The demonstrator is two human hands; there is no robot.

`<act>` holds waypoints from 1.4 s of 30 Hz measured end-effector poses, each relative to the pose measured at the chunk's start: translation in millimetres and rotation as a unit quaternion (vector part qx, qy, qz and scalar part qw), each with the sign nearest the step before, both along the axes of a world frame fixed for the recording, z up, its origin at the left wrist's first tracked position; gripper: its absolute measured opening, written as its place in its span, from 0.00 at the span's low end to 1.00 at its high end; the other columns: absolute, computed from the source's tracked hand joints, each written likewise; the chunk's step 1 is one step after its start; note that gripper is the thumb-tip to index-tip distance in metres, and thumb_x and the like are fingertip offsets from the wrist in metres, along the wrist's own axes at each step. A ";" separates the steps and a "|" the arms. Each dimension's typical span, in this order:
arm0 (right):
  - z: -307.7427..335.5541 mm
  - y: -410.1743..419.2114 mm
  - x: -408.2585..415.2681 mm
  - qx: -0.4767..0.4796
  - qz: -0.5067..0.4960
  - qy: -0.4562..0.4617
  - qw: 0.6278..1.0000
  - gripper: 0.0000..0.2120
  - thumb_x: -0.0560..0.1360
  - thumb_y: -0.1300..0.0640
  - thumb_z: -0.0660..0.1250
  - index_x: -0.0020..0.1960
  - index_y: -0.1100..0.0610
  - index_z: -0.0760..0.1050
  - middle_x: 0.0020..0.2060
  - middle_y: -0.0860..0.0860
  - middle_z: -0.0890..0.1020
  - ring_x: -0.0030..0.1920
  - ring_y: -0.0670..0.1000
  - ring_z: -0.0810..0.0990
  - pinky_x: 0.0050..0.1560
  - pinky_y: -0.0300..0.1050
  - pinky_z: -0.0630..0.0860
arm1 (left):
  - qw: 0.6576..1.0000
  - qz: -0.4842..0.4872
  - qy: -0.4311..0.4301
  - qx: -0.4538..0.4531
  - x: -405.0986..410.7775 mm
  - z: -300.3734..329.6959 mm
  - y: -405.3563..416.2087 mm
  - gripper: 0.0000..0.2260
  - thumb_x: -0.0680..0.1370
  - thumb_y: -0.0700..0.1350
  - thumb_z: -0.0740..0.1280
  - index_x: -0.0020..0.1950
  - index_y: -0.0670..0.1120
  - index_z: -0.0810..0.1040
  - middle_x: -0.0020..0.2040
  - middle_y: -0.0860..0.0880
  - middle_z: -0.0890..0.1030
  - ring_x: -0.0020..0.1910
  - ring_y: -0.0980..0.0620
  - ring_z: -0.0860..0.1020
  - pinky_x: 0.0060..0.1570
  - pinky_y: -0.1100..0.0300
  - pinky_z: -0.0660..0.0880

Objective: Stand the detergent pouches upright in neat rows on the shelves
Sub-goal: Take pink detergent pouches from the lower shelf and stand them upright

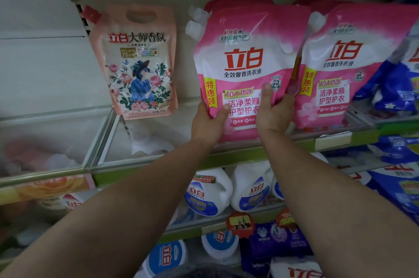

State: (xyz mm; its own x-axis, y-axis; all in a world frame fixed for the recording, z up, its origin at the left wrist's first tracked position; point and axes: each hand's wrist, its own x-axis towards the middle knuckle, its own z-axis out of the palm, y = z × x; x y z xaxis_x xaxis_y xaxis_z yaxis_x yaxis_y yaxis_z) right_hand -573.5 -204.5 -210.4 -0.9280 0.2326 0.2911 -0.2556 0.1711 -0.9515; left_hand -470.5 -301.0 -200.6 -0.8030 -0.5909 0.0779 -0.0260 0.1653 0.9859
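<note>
Forearms: both bare, reaching up from the bottom corners toward the middle shelf.
Left hand (207, 122): wrapped around the lower left corner of the pink pouch (247, 69), thumb lying across its front, the other fingers hidden behind it.
Right hand (273, 111): gripping the lower right edge of the same pouch, thumb pressed on the front near the small round seal, fingers curled behind.
Pink pouch: held upright between both hands, its base at the front edge of the shelf (158, 161), white cap at its upper left.
Second pink pouch (340, 66): just to the right, touching the held one, leaning slightly rightward.
Blue pouches (394, 82): at the far right, tilted against the second pink pouch.
Floral pouch (140, 62): well apart to the left, standing alone with a red cap, tilted a little.
Behind: more pink pouches, only their tops showing.
Below: white jugs (208, 193) with blue labels on the lower shelf.
</note>
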 end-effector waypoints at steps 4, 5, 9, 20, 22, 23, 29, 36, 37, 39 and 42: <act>-2.5 1.9 -3.7 0.053 -0.022 -0.013 0.998 0.25 0.74 0.34 0.59 0.53 0.56 0.71 0.52 0.52 0.76 0.52 0.54 0.77 0.49 0.45 0.73 | 1.000 -0.008 -0.006 -0.007 5.5 2.2 2.4 0.19 0.78 0.53 0.65 0.66 0.47 0.70 0.55 0.51 0.80 0.51 0.52 0.80 0.55 0.52 0.77; -2.3 2.3 -3.9 0.062 -0.023 -0.012 0.998 0.25 0.74 0.34 0.58 0.53 0.56 0.71 0.53 0.52 0.76 0.54 0.55 0.77 0.52 0.48 0.74 | 1.000 -0.013 -0.009 -0.012 6.6 1.5 2.2 0.19 0.78 0.54 0.65 0.66 0.47 0.70 0.55 0.52 0.80 0.51 0.51 0.80 0.56 0.51 0.77; -2.6 0.1 -2.7 0.064 -0.033 -0.016 0.997 0.26 0.73 0.32 0.58 0.52 0.55 0.70 0.52 0.52 0.74 0.54 0.57 0.77 0.53 0.54 0.77 | 0.999 -0.027 -0.021 -0.026 12.6 2.3 2.1 0.20 0.78 0.56 0.64 0.65 0.47 0.71 0.56 0.50 0.81 0.52 0.49 0.81 0.57 0.46 0.77; 25.1 -13.9 27.0 0.092 -0.017 0.125 0.988 0.06 0.75 0.59 0.62 0.42 0.55 0.65 0.37 0.51 0.75 0.39 0.53 0.76 0.38 0.43 0.73 | 1.000 -0.003 -0.009 0.002 24.1 2.4 -0.8 0.21 0.77 0.58 0.63 0.64 0.45 0.74 0.55 0.48 0.82 0.50 0.47 0.81 0.55 0.47 0.78; 20.3 -19.7 35.2 0.122 0.000 0.158 0.980 0.06 0.75 0.58 0.62 0.42 0.54 0.65 0.36 0.52 0.75 0.38 0.54 0.77 0.36 0.44 0.73 | 1.000 0.018 -0.012 -0.017 28.8 1.9 -6.6 0.21 0.78 0.57 0.63 0.63 0.43 0.75 0.53 0.47 0.82 0.46 0.51 0.81 0.51 0.55 0.77; 19.0 -23.0 40.1 0.135 0.008 0.168 0.977 0.07 0.75 0.58 0.62 0.41 0.54 0.64 0.36 0.52 0.75 0.38 0.54 0.76 0.36 0.44 0.73 | 0.999 0.026 -0.013 -0.027 31.9 1.3 -10.2 0.21 0.78 0.57 0.62 0.62 0.42 0.75 0.53 0.47 0.81 0.44 0.53 0.79 0.48 0.59 0.75; 21.3 -48.7 75.1 0.159 0.045 0.202 0.965 0.03 0.74 0.60 0.63 0.44 0.61 0.72 0.36 0.53 0.74 0.38 0.52 0.72 0.38 0.41 0.65 | 0.995 0.094 -0.014 -0.025 63.4 1.4 -35.7 0.12 0.80 0.51 0.63 0.57 0.43 0.75 0.48 0.50 0.77 0.49 0.51 0.74 0.49 0.61 0.66; 22.9 -98.0 135.0 0.173 0.105 0.210 0.957 0.06 0.72 0.62 0.64 0.47 0.63 0.75 0.41 0.58 0.78 0.42 0.54 0.74 0.38 0.42 0.63 | 0.983 0.181 -0.012 -0.032 133.0 4.5 -84.5 0.07 0.78 0.49 0.64 0.49 0.46 0.76 0.44 0.50 0.77 0.44 0.52 0.74 0.43 0.63 0.67; 22.3 -107.2 146.1 0.160 0.112 0.207 0.959 0.05 0.71 0.63 0.64 0.46 0.63 0.75 0.40 0.58 0.78 0.42 0.55 0.75 0.38 0.42 0.62 | 0.981 0.194 -0.014 -0.028 146.5 5.0 -93.0 0.05 0.78 0.48 0.65 0.48 0.47 0.75 0.44 0.50 0.78 0.45 0.52 0.74 0.45 0.63 0.67; 19.6 -126.8 170.8 0.143 0.130 0.206 0.959 0.04 0.70 0.64 0.64 0.43 0.62 0.74 0.38 0.58 0.79 0.41 0.58 0.76 0.38 0.43 0.63 | 0.974 0.225 -0.020 -0.022 174.0 5.5 -111.3 0.06 0.78 0.48 0.65 0.50 0.46 0.76 0.46 0.50 0.78 0.45 0.52 0.74 0.45 0.64 0.67; 14.7 -157.9 207.9 0.142 0.172 0.203 0.953 0.04 0.70 0.63 0.65 0.44 0.62 0.75 0.40 0.58 0.80 0.42 0.59 0.77 0.40 0.45 0.68 | 0.964 0.264 -0.025 -0.005 214.0 4.6 -139.1 0.11 0.78 0.48 0.65 0.56 0.43 0.78 0.48 0.48 0.80 0.47 0.51 0.76 0.46 0.62 0.70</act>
State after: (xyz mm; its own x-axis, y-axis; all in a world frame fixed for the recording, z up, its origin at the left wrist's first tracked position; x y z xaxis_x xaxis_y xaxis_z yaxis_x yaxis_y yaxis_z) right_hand -365.6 -362.4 -195.7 -0.7332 -0.2071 0.6477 -0.6798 0.2478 -0.6903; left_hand -256.5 -440.2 -196.0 -0.3936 -0.9177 0.0549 -0.1565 0.1257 0.9797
